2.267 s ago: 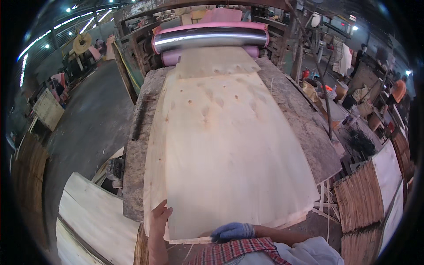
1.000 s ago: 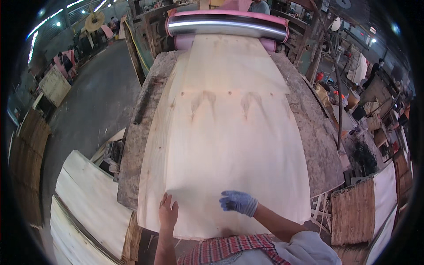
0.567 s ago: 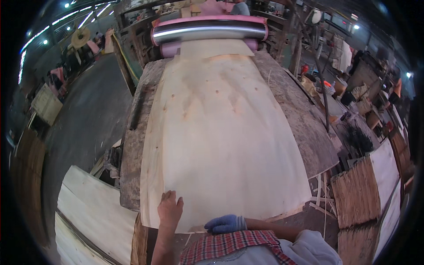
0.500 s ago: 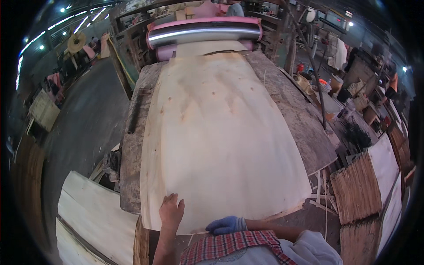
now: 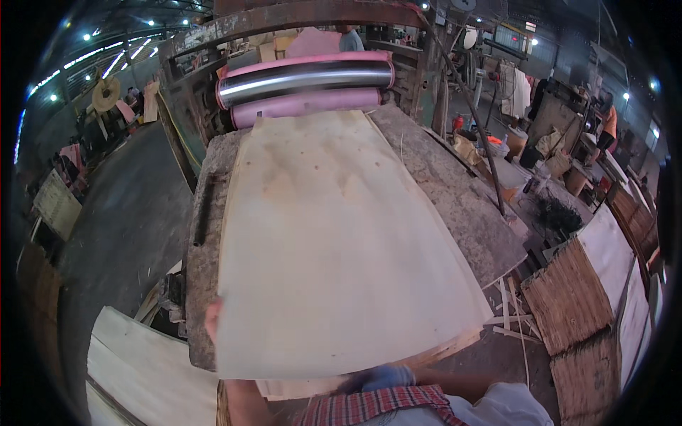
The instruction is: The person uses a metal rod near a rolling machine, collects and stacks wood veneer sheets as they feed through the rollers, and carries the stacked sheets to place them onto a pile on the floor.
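- Far left, a pale stack lies low beside the table.
- The left hand is at the left edge of the top sheet, close to its near corner. The forearm rises from below, and the sheet hides most of the hand; whether the fingers are pinching the edge, one cannot tell.
- The sheet lies over the table, to the right of the left fingers and ahead of them. Its long axis runs away from the person, toward 2 rollers, 1 silver above 1 pink; its far end is near the pink one.
- The right hand, gloved in blue, is low at the near edge, right of that edge's middle. Its forearm comes in nearly level from the right; the fingers are dark and half hidden, so their state cannot be told. The left hand is nearer the sheet's left edge.
- Far right, loose strips, then a brown stack.
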The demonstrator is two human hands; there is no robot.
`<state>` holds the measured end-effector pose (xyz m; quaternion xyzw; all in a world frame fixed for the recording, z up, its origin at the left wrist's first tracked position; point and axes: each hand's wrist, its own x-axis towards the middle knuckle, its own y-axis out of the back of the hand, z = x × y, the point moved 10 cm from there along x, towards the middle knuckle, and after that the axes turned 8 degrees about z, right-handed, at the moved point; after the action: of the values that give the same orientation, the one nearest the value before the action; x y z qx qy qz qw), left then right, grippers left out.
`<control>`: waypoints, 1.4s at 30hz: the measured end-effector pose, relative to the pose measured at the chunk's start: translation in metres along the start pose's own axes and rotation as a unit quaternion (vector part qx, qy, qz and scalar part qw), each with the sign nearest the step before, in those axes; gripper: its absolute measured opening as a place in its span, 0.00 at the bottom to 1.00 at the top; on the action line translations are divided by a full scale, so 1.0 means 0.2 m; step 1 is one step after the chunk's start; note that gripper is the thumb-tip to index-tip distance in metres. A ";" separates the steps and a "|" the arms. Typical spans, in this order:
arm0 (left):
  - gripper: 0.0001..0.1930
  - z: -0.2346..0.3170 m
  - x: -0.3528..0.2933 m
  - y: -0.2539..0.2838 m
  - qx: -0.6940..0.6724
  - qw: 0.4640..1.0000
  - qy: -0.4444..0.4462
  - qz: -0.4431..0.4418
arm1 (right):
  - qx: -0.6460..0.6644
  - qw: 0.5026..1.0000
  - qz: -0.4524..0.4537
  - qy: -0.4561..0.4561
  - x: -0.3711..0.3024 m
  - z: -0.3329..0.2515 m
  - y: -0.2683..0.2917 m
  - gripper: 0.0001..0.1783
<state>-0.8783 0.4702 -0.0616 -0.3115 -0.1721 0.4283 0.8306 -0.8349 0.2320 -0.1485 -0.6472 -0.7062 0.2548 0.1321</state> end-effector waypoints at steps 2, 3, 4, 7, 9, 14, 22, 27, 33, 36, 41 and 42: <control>0.19 0.02 0.04 0.11 -0.095 0.973 -0.001 0.210 | 0.004 1.000 0.012 0.013 0.04 -0.06 0.08 0.24; 0.19 0.02 0.05 0.12 -0.093 0.974 -0.006 0.208 | 0.018 0.998 0.052 0.039 0.09 -0.13 0.18 0.24; 0.20 -0.02 0.05 0.16 -0.104 0.973 0.008 0.205 | 0.033 0.993 0.089 0.064 0.15 -0.24 0.24 0.24; 0.23 -0.14 0.00 0.30 -0.062 0.984 0.055 0.156 | 0.063 0.973 0.192 0.114 0.40 -0.59 0.50 0.19; 0.21 -0.20 -0.04 0.13 0.014 0.985 0.081 0.151 | -0.038 0.928 0.255 0.268 0.58 -0.90 0.73 0.13; 0.18 -0.40 -0.06 0.03 0.209 0.965 0.128 0.094 | 0.319 0.902 0.196 0.215 1.01 -0.98 1.03 0.09; 0.15 -0.33 -0.21 0.59 0.660 0.719 -0.093 0.195 | 0.219 0.964 0.139 -0.053 0.66 -0.17 0.74 0.24; 0.17 -0.47 -0.25 0.62 0.601 0.788 0.004 0.134 | 0.220 0.959 0.066 -0.163 0.32 0.21 0.48 0.23; 0.23 -0.36 -0.25 0.42 0.263 0.934 0.148 0.191 | -0.059 0.990 -0.057 -0.115 0.16 0.19 0.08 0.19; 0.21 -0.43 -0.26 0.27 0.268 0.940 0.176 0.121 | -0.088 0.990 -0.104 -0.030 0.12 0.10 -0.09 0.18; 0.15 -0.21 -0.15 0.20 0.165 0.973 0.100 0.126 | 0.003 0.998 -0.053 -0.035 0.05 0.12 -0.09 0.19; 0.15 -0.20 -0.15 0.15 0.163 0.974 0.101 0.119 | 0.028 0.999 -0.034 -0.030 0.03 0.11 -0.06 0.19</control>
<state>-0.8922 0.4437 -0.1113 -0.2321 0.0234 0.5126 0.8263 -0.8580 0.2342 -0.1614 -0.6111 -0.7239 0.2894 0.1370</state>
